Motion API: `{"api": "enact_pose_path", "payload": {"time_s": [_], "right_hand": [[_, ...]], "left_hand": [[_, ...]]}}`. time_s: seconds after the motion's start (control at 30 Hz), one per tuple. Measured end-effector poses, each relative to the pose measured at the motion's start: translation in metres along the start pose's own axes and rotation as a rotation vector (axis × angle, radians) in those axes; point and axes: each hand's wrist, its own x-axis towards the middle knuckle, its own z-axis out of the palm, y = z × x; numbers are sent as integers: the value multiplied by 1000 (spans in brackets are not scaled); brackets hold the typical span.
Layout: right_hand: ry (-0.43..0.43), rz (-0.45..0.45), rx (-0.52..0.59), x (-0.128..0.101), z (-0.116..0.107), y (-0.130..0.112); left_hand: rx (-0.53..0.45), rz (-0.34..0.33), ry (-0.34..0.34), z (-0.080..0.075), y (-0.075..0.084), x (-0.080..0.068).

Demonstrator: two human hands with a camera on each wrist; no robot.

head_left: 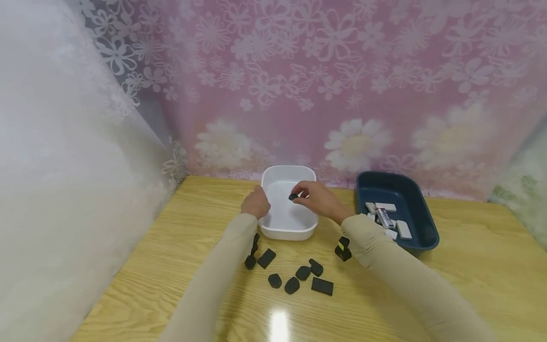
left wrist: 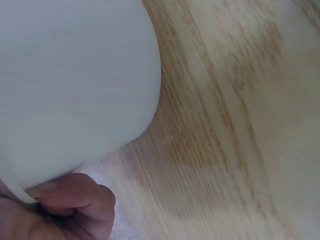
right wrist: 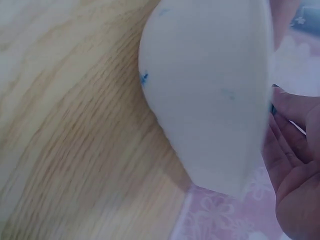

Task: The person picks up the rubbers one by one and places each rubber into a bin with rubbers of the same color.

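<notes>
My left hand [head_left: 255,203] grips the left rim of a white plastic basin [head_left: 288,234]; in the left wrist view its curled fingers [left wrist: 75,192] hold the basin's edge. Over the basin's inside, my right hand [head_left: 318,197] pinches a small black piece [head_left: 292,196] between thumb and fingertips. Only a dark sliver of that piece shows beside the rim in the right wrist view. Several flat black pieces, some rectangular [head_left: 322,286] and some rounded or many-sided [head_left: 292,285], lie on the table in front of the basin. Their exact kind is unclear.
To the right stands a dark blue basin [head_left: 430,232] holding several white blocks [head_left: 403,229] and one block in a printed sleeve [head_left: 384,217]. The wooden table [head_left: 171,251] ends at a pink flowered curtain [head_left: 273,114] behind both basins. White fabric hangs at the left.
</notes>
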Motion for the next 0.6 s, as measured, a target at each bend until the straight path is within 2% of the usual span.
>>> {"api": "enact_pose_path", "payload": {"time_s": [0.2, 0.37, 0.6], "right_hand": [[-20, -6, -6, 18, 16, 6], [-44, 12, -45, 24, 25, 11], [-64, -43, -104, 31, 31, 11]], "left_hand": [[13, -19, 16, -1, 0, -1], [22, -15, 16, 0, 3, -1], [45, -18, 33, 7, 1, 7]]}}
